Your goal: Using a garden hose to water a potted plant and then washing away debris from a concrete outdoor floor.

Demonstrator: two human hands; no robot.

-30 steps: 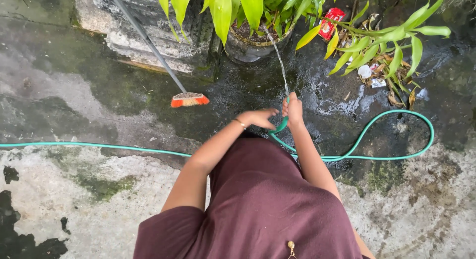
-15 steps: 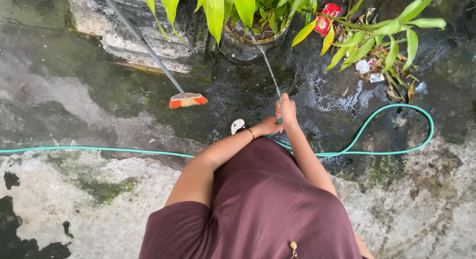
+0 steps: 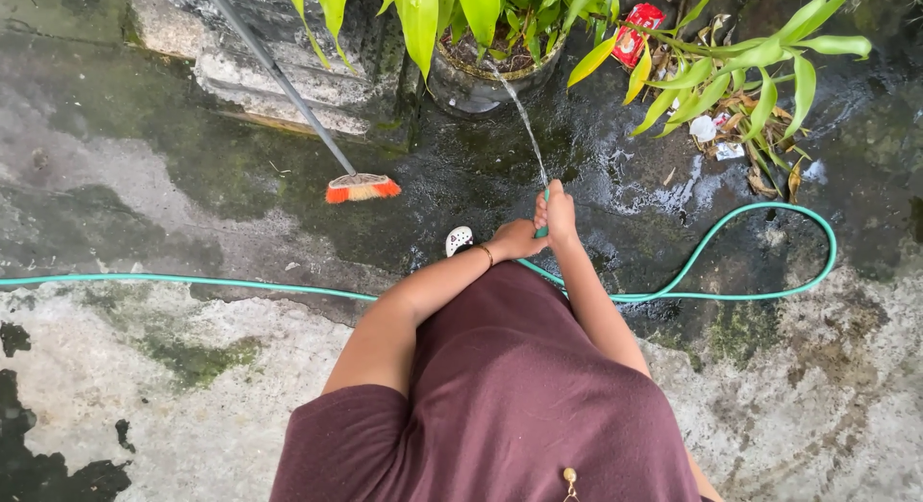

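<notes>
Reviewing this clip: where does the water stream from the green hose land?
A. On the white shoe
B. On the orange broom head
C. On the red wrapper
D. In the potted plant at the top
D: the thin stream of water rises from the hose end gripped in the right hand and arcs into the potted plant, well clear of the broom.

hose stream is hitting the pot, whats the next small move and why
Probably tilt the hose tip a touch lower, using the right hand that grips it, with the left hand steadying. The water stream lands near the front rim of the potted plant, and the ground around is soaked.
</notes>
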